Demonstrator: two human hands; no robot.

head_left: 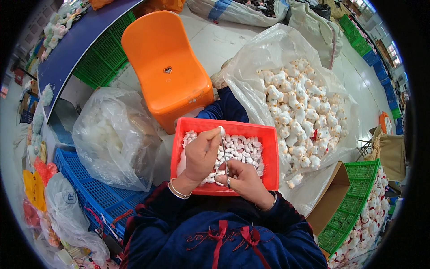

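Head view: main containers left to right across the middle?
Clear plastic bag of white fluffy stuffing → red rectangular plastic tub → large translucent plastic bag of small white plush toys → green plastic lattice crate.

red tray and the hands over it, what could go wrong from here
The thin metal tool in the right hand reaches up to the left hand's fingertips, so a slip might poke them. The small white piece at those fingertips could drop among similar-looking pieces in the red tray. The white toys heaped in the open plastic bag might spill if it is knocked.
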